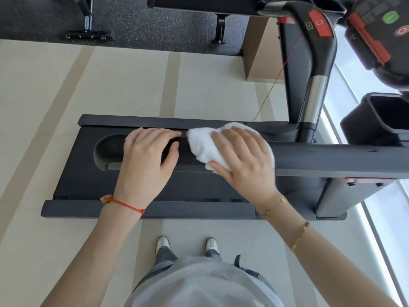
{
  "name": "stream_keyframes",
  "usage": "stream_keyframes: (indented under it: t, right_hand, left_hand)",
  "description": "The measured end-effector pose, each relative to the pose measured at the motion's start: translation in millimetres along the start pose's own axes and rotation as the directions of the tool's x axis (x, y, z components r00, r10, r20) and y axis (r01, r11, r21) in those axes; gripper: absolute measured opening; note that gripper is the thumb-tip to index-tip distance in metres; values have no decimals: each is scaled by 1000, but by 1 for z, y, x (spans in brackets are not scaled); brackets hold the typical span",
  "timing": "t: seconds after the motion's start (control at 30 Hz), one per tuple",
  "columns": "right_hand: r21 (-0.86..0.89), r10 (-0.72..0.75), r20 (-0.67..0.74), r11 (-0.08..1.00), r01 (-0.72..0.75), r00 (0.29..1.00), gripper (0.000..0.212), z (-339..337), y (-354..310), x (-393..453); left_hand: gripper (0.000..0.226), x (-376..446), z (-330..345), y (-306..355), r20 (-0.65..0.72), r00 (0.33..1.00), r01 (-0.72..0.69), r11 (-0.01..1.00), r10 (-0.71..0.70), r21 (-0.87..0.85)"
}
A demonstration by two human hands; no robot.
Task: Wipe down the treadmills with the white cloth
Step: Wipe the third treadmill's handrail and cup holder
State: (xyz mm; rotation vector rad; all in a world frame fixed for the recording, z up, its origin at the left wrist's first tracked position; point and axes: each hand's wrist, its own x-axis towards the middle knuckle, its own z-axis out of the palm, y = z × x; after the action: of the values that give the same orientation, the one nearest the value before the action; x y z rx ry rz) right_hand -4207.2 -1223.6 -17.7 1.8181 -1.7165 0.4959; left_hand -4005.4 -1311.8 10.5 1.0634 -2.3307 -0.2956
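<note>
The right hand (241,158) is laid palm-down over the white cloth (203,147), fingers spread and bent over it, thumb pinching its near edge, so that the cloth is pressed against the dark handrail (332,157) of the treadmill (199,187). The left hand (148,160) is set just beside the cloth, fingers relaxed and resting on the same rail, nothing grasped. A red cord bracelet (126,203) is worn on the left wrist; gold bracelets (299,237) are seen on the right forearm. Much of the cloth is hidden beneath the right palm. The console (376,34) at upper right is cut off by the frame edge. White shoes (162,243) are visible on the pale floor (44,129).
</note>
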Motion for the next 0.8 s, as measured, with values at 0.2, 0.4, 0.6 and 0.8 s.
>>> stream_keyframes:
  t: [0.2,0.4,0.6,0.8]
  right_hand:
    - [37,222,-25,975,-221,975,31,-13,22,-7]
    - [49,214,112,974,-220,970,37,0,-51,63]
    - [154,203,253,957,-246,946,40,-9,-61,55]
    - [89,274,766,851,-517,582,47,10,-49,117]
  left_hand:
    - [22,-7,-15,-16,18,1000,-16,1000,17,-27]
    - [23,-11,-30,-47,10,1000,19,999,-19,-30]
    - [26,-15,-39,-67,43,999,13,995,-9,-103]
    - [31,-16,-45,-81,96,995,44,987,-29,-157]
